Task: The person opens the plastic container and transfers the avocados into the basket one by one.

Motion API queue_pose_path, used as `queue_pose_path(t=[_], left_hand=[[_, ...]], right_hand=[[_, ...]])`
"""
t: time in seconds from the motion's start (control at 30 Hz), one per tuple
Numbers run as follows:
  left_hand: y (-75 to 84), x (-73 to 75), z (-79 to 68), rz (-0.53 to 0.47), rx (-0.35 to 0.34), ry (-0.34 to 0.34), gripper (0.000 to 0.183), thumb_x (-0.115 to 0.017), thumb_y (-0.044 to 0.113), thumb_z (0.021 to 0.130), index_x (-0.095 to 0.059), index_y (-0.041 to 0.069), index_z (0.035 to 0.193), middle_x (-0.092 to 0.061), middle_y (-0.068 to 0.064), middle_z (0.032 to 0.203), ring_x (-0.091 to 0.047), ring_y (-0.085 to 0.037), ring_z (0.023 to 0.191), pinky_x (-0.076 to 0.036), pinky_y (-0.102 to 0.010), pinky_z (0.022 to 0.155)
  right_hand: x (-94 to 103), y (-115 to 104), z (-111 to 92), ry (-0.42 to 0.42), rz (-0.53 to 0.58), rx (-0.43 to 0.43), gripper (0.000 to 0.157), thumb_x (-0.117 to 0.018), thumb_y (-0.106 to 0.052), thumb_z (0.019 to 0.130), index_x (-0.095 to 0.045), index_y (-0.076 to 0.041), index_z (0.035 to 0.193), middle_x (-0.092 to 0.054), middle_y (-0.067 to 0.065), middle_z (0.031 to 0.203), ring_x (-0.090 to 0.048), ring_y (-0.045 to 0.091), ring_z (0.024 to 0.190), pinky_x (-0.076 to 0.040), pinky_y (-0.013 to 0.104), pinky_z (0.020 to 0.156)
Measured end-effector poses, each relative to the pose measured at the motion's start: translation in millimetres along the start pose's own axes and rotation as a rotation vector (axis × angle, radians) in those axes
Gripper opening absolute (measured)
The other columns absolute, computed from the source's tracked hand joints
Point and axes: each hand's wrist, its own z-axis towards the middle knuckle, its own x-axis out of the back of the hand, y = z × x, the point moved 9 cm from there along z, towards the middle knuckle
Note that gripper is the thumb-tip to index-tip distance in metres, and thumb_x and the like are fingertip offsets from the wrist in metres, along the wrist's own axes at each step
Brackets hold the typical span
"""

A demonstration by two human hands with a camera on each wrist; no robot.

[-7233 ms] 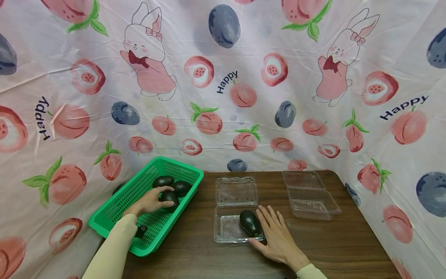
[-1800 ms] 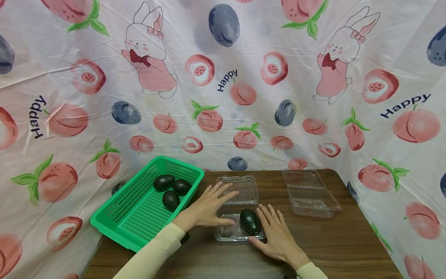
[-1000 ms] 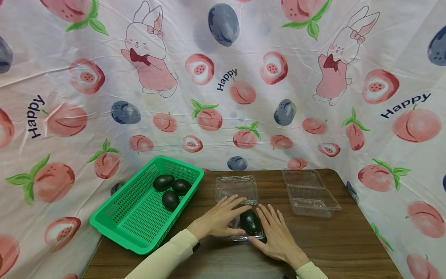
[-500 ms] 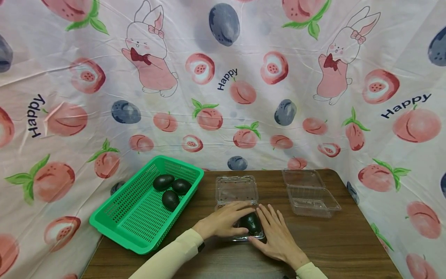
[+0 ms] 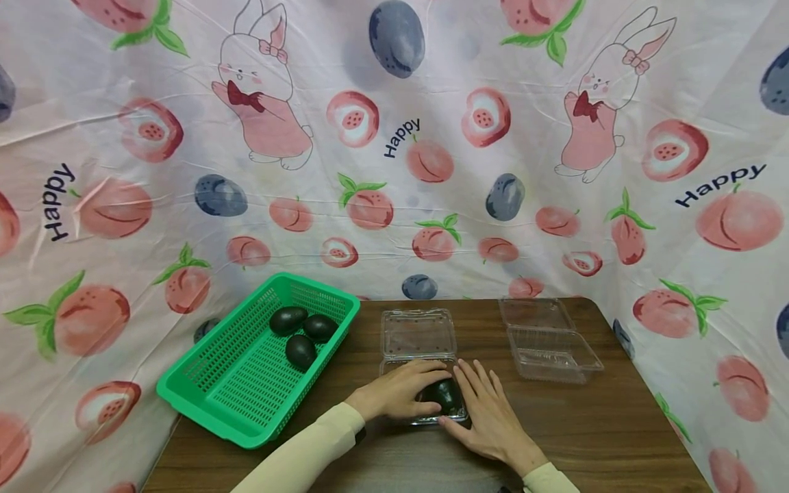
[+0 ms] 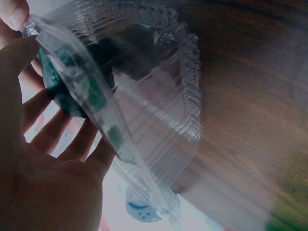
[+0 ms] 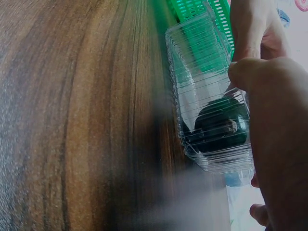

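Note:
A dark green avocado (image 5: 442,397) lies in the right part of a lidded clear plastic container (image 5: 419,333), whose lid is folded back. My left hand (image 5: 403,389) reaches into the container from the left and grips the avocado, fingers over its far side and thumb near its front; part of the fruit is hidden. In the left wrist view, the avocado (image 6: 62,82) sits between thumb and fingers, behind the clear wall. My right hand (image 5: 493,418) rests against the container's right edge, fingers straight, thumb at the front corner. Through the wall, the right wrist view shows the avocado (image 7: 221,126).
A green slotted plastic basket (image 5: 222,383) stands at the left, with three avocados (image 5: 301,352) toward its far right end. A second clear container (image 5: 550,352), lid folded back, stands at the right of the wooden table (image 5: 592,424). A fruit-printed cloth (image 5: 394,226) hangs behind.
My left hand has left the avocados in the basket, moved right into the near container and settled round the avocado there. The right hand has stayed at the container's right edge.

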Motion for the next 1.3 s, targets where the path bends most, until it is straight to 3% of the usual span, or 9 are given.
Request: queue_pose_path(t=[0.5, 1.3], left_hand=[[-3.2, 0.4, 4.2, -0.025, -0.033, 0.033, 0.062, -0.080, 0.037, 0.107, -0.060, 0.020, 0.163, -0.058, -0.005, 0.158, -0.065, -0.021, 0.140, -0.059, -0.040, 0.117], [-11.0, -5.8, 7.0, -0.062, -0.011, 0.041, 0.062, -0.082, 0.034, 0.106, -0.059, 0.017, 0.161, -0.059, -0.006, 0.163, -0.064, -0.023, 0.145, -0.057, -0.044, 0.122]], right_hand=[[-0.3, 1.8, 0.5, -0.017, 0.013, -0.007, 0.101, -0.069, -0.069, 0.104, -0.040, -0.004, 0.175, -0.038, 0.017, 0.184, -0.033, 0.050, 0.171, -0.029, 0.077, 0.134], [0.0, 0.6, 0.2, 0.002, 0.007, -0.002, 0.099, -0.070, -0.068, 0.103, -0.043, -0.003, 0.173, -0.040, 0.017, 0.183, -0.035, 0.050, 0.170, -0.031, 0.077, 0.134]])
